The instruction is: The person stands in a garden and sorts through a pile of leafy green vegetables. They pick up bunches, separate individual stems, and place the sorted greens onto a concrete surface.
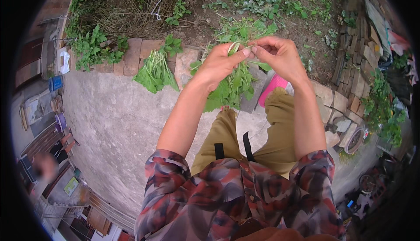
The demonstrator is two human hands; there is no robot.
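My left hand (220,60) grips a bunch of leafy greens (233,88) by the stems, and the leaves hang below it toward the ground. Beside it, my right hand (279,55) pinches a thin stem or strand at the bunch's top between thumb and fingers. The two hands nearly touch. On the brick edging to the left lies a second bunch of greens (156,72), its pale stems pointing up and its leaves spread over the concrete. Loose green leaves (244,31) lie on the soil just beyond my hands.
A brick border (133,55) runs between the garden soil and the concrete yard (115,116). Stacked bricks (356,51) stand at the right. A blue bucket (55,83) is at the far left. Another person (49,165) sits at the lower left. My pink shoe (274,88) is by the border.
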